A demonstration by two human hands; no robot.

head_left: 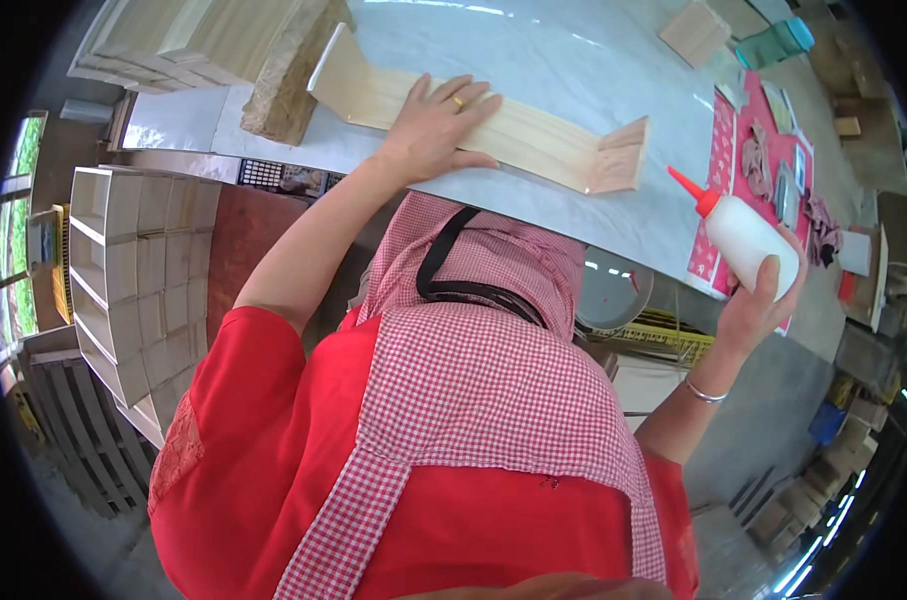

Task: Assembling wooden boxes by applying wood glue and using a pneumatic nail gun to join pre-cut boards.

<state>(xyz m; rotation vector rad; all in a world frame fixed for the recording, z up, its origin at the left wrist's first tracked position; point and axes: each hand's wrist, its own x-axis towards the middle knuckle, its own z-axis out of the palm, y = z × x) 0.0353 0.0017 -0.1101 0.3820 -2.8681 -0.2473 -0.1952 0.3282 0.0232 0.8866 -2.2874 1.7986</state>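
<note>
A long pale wooden board with a short upright piece at each end (533, 140) lies across the table near its front edge. My left hand (435, 130) rests flat on the board, left of its middle, fingers stretched out, a ring on one finger. Off to the right, my right hand (763, 305) is wrapped around a white squeeze glue bottle (748, 245) with a red pointed nozzle. The bottle is tilted, its nozzle pointing up and left toward the board's right end piece, apart from it. What is inside the bottle cannot be made out.
Stacked wooden boards (188, 45) and a rough wooden block (291, 75) stand on the table's left. At right are a pink patterned cloth (718, 185), a teal bottle (773, 43) and wooden blocks (695, 35). Wooden boxes (138, 270) are stacked left of me.
</note>
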